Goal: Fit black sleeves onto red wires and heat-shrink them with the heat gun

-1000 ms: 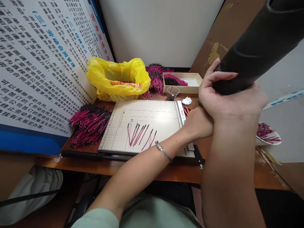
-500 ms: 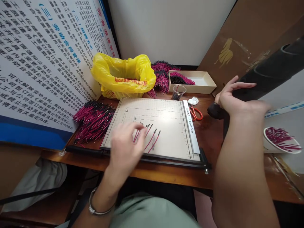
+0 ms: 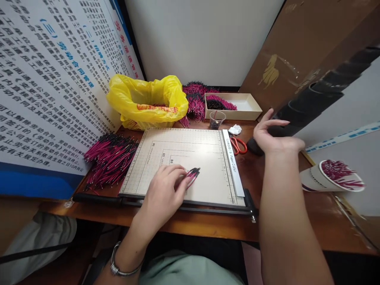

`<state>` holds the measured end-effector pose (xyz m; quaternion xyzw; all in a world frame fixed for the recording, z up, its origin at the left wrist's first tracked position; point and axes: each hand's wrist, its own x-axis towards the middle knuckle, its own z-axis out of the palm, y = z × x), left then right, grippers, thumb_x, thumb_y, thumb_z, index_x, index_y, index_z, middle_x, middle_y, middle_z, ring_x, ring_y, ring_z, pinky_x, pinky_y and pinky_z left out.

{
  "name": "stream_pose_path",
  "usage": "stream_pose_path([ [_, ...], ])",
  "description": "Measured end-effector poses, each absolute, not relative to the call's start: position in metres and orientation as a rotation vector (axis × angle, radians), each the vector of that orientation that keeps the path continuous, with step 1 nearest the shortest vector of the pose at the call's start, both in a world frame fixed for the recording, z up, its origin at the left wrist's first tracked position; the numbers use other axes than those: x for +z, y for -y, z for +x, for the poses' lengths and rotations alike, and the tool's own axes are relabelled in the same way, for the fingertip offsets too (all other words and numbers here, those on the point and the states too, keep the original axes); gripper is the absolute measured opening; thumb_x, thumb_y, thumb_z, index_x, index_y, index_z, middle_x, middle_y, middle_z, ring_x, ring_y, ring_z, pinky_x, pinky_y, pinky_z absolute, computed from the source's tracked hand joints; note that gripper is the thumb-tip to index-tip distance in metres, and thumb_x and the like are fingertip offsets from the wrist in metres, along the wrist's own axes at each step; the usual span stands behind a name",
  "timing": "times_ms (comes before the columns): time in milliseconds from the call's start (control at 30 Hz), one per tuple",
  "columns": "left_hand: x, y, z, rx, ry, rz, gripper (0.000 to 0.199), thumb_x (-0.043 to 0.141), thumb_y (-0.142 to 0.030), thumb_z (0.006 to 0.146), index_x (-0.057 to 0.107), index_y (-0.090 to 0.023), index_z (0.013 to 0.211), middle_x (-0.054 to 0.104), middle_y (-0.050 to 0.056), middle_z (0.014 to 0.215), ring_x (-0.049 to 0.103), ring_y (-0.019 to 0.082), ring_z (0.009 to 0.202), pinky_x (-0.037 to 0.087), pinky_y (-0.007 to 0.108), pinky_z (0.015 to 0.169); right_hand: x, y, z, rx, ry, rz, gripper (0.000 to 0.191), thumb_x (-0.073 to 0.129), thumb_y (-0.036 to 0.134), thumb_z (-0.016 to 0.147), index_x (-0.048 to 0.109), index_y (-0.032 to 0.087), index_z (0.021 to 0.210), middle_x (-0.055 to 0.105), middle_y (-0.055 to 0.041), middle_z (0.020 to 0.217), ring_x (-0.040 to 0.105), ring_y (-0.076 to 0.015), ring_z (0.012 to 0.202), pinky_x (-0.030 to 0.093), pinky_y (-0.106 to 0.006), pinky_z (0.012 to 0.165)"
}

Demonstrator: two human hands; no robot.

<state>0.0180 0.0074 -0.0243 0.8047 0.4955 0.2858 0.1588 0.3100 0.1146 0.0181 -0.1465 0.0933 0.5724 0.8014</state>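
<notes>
My left hand [image 3: 168, 188], with a metal bracelet at the wrist, is closed around a small bunch of magenta wires [image 3: 193, 175] with black ends, low over the middle of the paper cutter board [image 3: 210, 180]. To the right, past the white cutter rail [image 3: 233, 162], my right hand [image 3: 274, 136] is raised with its palm turned up and fingers apart. It lies in front of a dark rolled object [image 3: 314, 103] and holds nothing that shows. A large pile of the same wires [image 3: 114, 158] lies left of the board.
Behind the board stand a yellow bag [image 3: 148, 107], a clear cup [image 3: 216, 120] and a cardboard tray [image 3: 246, 114] holding wires. Red scissors [image 3: 239, 146] and a crumpled tissue [image 3: 235, 130] lie right of it. A white cup [image 3: 317, 177] of wires stands far right.
The loose wires on the board are now gathered in my left hand, which has moved right and closed. My right hand appears lower and further left, still open. The view has shifted slightly.
</notes>
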Motion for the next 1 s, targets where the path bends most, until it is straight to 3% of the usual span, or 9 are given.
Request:
stream_pose_path([
  [67, -0.022, -0.005, 0.025, 0.754, -1.35, 2.317, 0.015, 0.066, -0.026, 0.092, 0.065, -0.017, 0.104, 0.073, 0.006, 0.103, 0.065, 0.023, 0.094, 0.055, 0.038, 0.083, 0.019, -0.102, 0.29, 1.167, -0.174, -0.392, 0.058, 0.005, 0.055, 0.099, 0.05, 0.021, 0.112, 0.063, -0.0094, 0.092, 0.062, -0.0099, 0.064, 0.04, -0.014, 0.035],
  [133, -0.02, -0.002, 0.027, 0.687, -1.345, 2.375, 0.029, 0.074, -0.026, 0.086, 0.063, -0.016, 0.11, 0.072, 0.007, 0.106, 0.065, 0.026, 0.094, 0.055, 0.04, 0.082, 0.02, -0.079, 0.264, 1.167, 0.223, -0.683, 0.055, 0.012, 0.057, 0.101, 0.054, 0.022, 0.091, 0.066, -0.005, 0.089, 0.047, -0.0048, 0.048, 0.038, -0.016, 0.037],
  [233, -0.02, 0.0, 0.021, 0.572, -1.38, 2.485, 0.021, 0.067, -0.022, 0.09, 0.063, -0.016, 0.11, 0.07, 0.008, 0.106, 0.065, 0.027, 0.092, 0.055, 0.041, 0.079, 0.018, -0.038, 0.228, 1.257, 0.569, -0.859, 0.035, 0.068, 0.055, 0.083, 0.064, 0.021, 0.088, 0.068, -0.0027, 0.075, 0.045, -0.0084, 0.043, 0.035, -0.022, 0.037],
  [300, -0.018, 0.0, 0.014, 0.482, -1.389, 2.551, 0.013, 0.055, -0.018, 0.095, 0.065, -0.017, 0.105, 0.07, 0.007, 0.099, 0.065, 0.026, 0.087, 0.055, 0.04, 0.075, 0.015, -0.015, 0.214, 1.067, 1.261, -1.204, 0.025, 0.072, 0.046, 0.083, 0.067, 0.023, 0.09, 0.068, -0.0011, 0.073, 0.052, -0.0119, 0.052, 0.043, -0.026, 0.047],
  [367, -0.015, -0.002, 0.01, 0.362, -1.372, 2.627, 0.017, 0.049, -0.016, 0.097, 0.066, -0.018, 0.097, 0.069, 0.006, 0.092, 0.066, 0.025, 0.082, 0.055, 0.039, 0.071, 0.012, -0.003, 0.209, 0.779, 1.736, -1.385, 0.016, 0.069, 0.035, 0.086, 0.071, 0.023, 0.097, 0.073, -0.0037, 0.09, 0.063, -0.0176, 0.074, 0.053, -0.034, 0.068],
  [500, 0.004, -0.008, 0.016, -0.063, -1.372, 2.739, 0.021, 0.049, -0.007, 0.092, 0.067, -0.016, 0.086, 0.067, 0.007, 0.083, 0.066, 0.025, 0.075, 0.053, 0.036, 0.065, 0.011, -0.003, 0.211, 0.623, 2.113, -1.474, 0.02, 0.066, 0.023, 0.089, 0.071, 0.02, 0.108, 0.072, -0.0057, 0.108, 0.066, -0.0244, 0.104, 0.053, -0.043, 0.092],
  [633, 0.03, -0.02, 0.031, -0.489, -1.342, 2.688, 0.027, 0.048, -0.001, 0.088, 0.07, -0.014, 0.096, 0.071, 0.011, 0.094, 0.069, 0.026, 0.086, 0.054, 0.035, 0.073, 0.017, -0.008, 0.217, 0.652, 2.07, -1.636, 0.022, 0.07, 0.024, 0.087, 0.072, 0.021, 0.108, 0.073, -0.002, 0.099, 0.068, -0.0221, 0.097, 0.051, -0.04, 0.088],
  [867, 0.04, -0.039, 0.036, -0.516, -1.596, 2.507, 0.027, 0.045, -0.008, 0.09, 0.072, -0.012, 0.089, 0.075, 0.015, 0.09, 0.073, 0.029, 0.091, 0.055, 0.037, 0.079, 0.004, 0.01, 0.226, 0.531, 1.918, -1.595, 0.016, 0.074, 0.029, 0.084, 0.072, 0.024, 0.099, 0.07, 0.0043, 0.078, 0.067, -0.014, 0.074, 0.049, -0.027, 0.068],
  [1000, 0.041, -0.039, 0.041, -0.506, -1.609, 2.488, 0.028, 0.047, -0.005, 0.087, 0.074, -0.012, 0.088, 0.076, 0.016, 0.089, 0.074, 0.03, 0.09, 0.055, 0.036, 0.076, -0.008, 0.025, 0.216, 0.473, 1.848, -1.433, 0.018, 0.069, 0.026, 0.089, 0.069, 0.023, 0.106, 0.062, 0.0082, 0.064, 0.058, -0.007, 0.055, 0.046, -0.019, 0.054],
])
